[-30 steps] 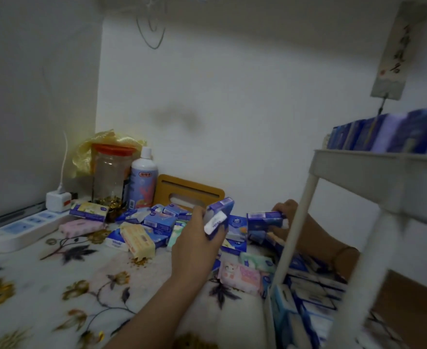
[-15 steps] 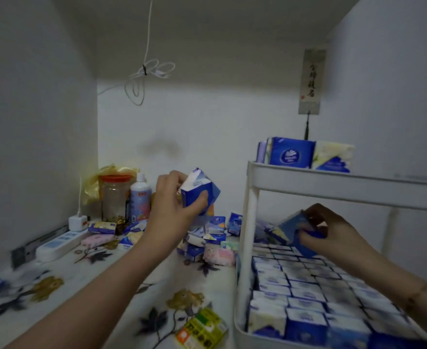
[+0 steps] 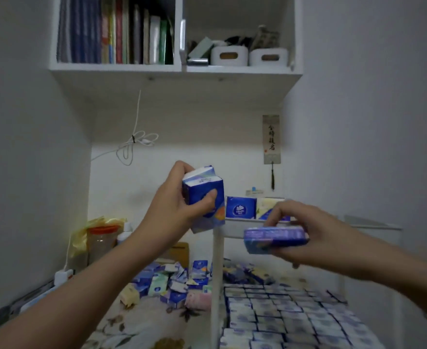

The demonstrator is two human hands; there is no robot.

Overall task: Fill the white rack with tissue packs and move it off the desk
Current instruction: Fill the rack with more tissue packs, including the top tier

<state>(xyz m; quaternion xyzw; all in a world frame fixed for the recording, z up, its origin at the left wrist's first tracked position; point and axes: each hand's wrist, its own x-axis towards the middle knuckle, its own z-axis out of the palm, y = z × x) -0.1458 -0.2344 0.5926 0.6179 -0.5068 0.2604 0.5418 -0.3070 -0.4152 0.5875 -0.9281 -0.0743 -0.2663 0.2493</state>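
Note:
My left hand (image 3: pixel 174 197) grips blue tissue packs (image 3: pixel 203 195) raised at mid-height, just left of the white rack's upper shelf (image 3: pixel 235 227). My right hand (image 3: pixel 315 233) pinches a flat blue tissue pack (image 3: pixel 274 239) in front of that shelf's edge. Two packs (image 3: pixel 241 207) stand on the upper shelf. The rack's lower tier (image 3: pixel 290 316) is packed with rows of tissue packs. The rack's white post (image 3: pixel 217 285) stands on the flowered desk. A loose heap of tissue packs (image 3: pixel 174 283) lies on the desk left of the post.
A jar with an orange lid (image 3: pixel 101 241) and a yellow bag stand at the back left. A white power strip (image 3: pixel 56 280) lies along the left wall. Above hangs a white cabinet (image 3: pixel 177 71) with books and bins; a looped cable (image 3: pixel 134 147) dangles.
Both hands have risen from the desk and lower tier to the height of the upper shelf, each carrying tissue packs. The camera has tilted up, revealing the cabinet overhead.

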